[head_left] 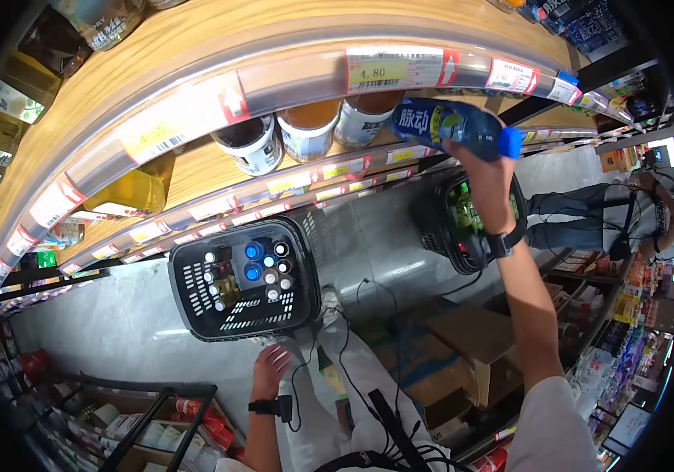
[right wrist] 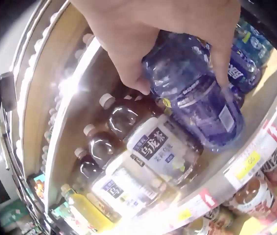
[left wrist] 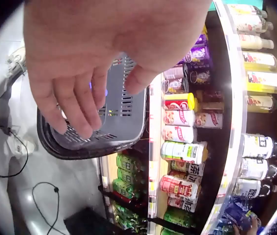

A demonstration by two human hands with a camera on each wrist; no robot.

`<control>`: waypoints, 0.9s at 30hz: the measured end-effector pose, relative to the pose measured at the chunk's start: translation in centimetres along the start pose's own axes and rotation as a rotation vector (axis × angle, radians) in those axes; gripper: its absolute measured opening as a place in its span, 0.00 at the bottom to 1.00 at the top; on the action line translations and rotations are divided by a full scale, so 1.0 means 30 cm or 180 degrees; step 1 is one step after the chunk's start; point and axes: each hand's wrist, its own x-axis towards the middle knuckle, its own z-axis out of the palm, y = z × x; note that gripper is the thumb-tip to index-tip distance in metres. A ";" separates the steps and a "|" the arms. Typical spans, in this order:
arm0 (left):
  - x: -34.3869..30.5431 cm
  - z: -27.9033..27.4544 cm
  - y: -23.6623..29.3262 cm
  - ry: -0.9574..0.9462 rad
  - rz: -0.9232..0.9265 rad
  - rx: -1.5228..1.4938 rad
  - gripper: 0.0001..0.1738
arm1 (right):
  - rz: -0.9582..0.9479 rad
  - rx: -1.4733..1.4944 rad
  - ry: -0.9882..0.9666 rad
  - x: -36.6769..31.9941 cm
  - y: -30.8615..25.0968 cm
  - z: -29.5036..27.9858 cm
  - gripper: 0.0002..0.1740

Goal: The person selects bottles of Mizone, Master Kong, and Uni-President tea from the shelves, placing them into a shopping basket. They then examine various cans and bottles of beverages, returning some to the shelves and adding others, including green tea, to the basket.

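My right hand (head_left: 485,185) grips a blue-capped drink bottle (head_left: 447,126) at the front of the shelf. In the right wrist view the thumb and fingers are wrapped round the blue bottle (right wrist: 197,98), beside dark tea bottles (right wrist: 163,147) with white labels. More blue bottles (right wrist: 246,68) stand behind it. Low in the head view, my left hand (head_left: 272,370) hangs with loose fingers and holds nothing. It is nearest to a black shopping basket (head_left: 302,244) on the floor, which holds several bottles with white and blue caps. The left wrist view shows its fingers in front of that basket (left wrist: 134,120).
A second black basket (head_left: 434,238) with green bottles stands farther right. Beyond it is another person (head_left: 573,224). An opened cardboard box (head_left: 482,346) lies near my legs, with a thin cable (head_left: 396,315) beside it. Price-tag rails (head_left: 290,79) edge the shelves.
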 end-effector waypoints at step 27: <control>0.065 -0.229 0.179 -0.0645 -0.0052 -0.2177 0.39 | 0.4678 0.0468 -0.2427 -1.192 -0.004 0.616 0.20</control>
